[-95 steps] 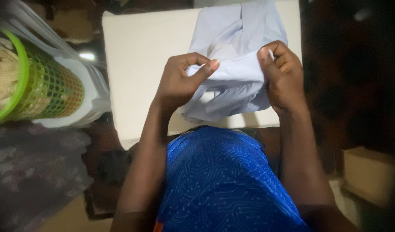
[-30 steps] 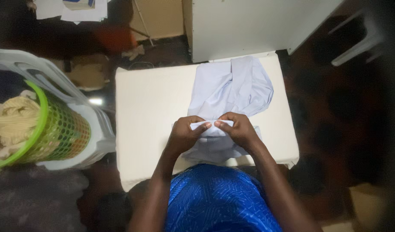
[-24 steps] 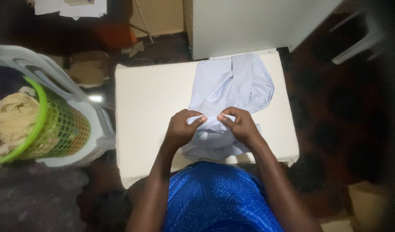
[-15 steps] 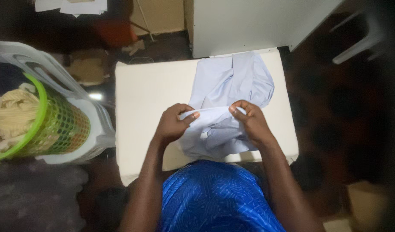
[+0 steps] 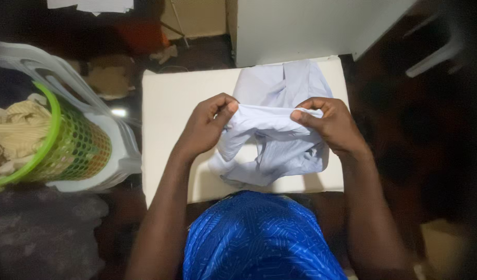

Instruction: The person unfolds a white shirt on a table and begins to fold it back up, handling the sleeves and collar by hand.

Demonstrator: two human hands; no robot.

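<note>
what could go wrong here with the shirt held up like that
The left hand and right hand pinch only one edge of the pale blue garment, so it may slip loose. Its lower part bunches near the front edge of the cream table and might slide off or crease.

A cream-white table stands lengthwise away from the person. A crumpled pale blue garment lies on its right half, reaching the far edge.

One pale blue shirt lies on one cream counter. Two hands grip it: the left hand and the right hand. One green mesh basket stands off the counter's left edge.
</note>
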